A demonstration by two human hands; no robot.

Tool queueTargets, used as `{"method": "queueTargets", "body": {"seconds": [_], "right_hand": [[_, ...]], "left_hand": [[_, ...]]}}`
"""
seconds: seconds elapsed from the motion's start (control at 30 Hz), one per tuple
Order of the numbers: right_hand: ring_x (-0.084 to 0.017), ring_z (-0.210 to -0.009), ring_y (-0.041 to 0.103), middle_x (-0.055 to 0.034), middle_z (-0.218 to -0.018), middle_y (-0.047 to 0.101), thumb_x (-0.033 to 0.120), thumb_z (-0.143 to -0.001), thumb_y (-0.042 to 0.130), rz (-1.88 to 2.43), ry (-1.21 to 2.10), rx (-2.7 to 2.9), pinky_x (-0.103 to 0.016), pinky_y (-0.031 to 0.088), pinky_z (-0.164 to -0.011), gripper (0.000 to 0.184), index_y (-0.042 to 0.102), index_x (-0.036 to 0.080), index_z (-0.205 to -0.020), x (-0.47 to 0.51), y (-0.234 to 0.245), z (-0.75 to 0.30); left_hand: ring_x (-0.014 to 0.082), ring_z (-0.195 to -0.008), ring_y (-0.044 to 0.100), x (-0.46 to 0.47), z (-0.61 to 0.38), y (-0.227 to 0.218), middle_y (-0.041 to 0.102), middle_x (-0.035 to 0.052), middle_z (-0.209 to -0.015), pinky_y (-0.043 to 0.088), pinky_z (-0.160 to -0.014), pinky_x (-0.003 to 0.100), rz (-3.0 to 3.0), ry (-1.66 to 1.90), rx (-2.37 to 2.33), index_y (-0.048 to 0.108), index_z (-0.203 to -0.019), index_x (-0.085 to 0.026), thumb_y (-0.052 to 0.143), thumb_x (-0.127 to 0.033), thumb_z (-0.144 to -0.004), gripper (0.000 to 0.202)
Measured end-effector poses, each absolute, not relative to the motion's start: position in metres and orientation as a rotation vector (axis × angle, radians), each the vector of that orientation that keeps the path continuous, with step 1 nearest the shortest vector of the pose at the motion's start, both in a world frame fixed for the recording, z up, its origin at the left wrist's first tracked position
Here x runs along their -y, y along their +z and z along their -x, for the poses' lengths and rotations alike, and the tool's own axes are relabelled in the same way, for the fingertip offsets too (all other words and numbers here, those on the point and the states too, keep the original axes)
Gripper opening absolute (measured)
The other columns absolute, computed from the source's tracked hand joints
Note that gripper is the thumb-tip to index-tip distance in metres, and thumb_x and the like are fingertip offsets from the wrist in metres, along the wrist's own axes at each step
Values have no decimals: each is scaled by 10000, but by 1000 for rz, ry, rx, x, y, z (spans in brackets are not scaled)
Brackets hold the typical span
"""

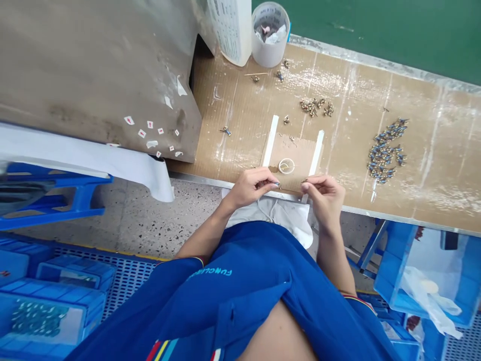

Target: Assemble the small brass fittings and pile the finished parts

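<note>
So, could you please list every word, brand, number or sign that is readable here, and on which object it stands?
"FUNCL…": upside down on the blue shirt; the ending is lost in a fold.
Small red marks, perhaps arrows: on white stickers on the grey surface.
Printed lines on the white container: too small to read.
Lettering inside the round tub: too blurred to read.

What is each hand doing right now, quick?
Left hand: closed, pinching a small blue-and-gold part.
Right hand: closed in a pinch; too small to tell what, if anything, it holds.
</note>
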State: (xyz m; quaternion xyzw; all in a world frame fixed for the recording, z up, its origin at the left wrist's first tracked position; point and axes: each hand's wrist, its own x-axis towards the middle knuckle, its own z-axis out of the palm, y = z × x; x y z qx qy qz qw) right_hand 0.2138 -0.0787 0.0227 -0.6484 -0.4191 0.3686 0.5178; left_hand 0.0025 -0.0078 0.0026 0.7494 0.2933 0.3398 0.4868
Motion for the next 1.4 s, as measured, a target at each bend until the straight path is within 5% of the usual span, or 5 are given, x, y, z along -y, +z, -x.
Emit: {"method": "queueTargets", "body": {"seconds": [0.33, 1.2, 1.4], "right_hand": [[-169, -719, 736, -42, -787, 769, 567, -794, 777, 1494, 1091, 846, -329, 635, -702, 379, 708, 204, -878, 83, 9, -164], [-118, -609, 560, 12, -704, 614, 327, -895, 680, 1420, 1146, 1236, -257, 454, -559, 187, 614, 208, -766, 81, 5, -175], [-131, -639, 609, -4, -723, 661, 419, -866, 726, 1441, 1151, 1084, -272, 508, -590, 249, 634, 219, -751, 81, 7, -169]], "left_hand": [[108, -606, 536, 11, -4, 1, 630, 31, -703, 415, -578, 234, -1833, 858, -785, 716, -840, -151, 602, -414, -985, 321], [146, -670, 592, 8, -1, -7, 653, 33, -696, 443, -661, 271, -1999, 794, -689, 660, -747, -161, 573, -219, -962, 240], [123, -634, 562, 9, -2, -4, 645, 27, -691, 431, -627, 248, -1931, 798, -742, 689, -754, -151, 593, -263, -976, 267]]}}
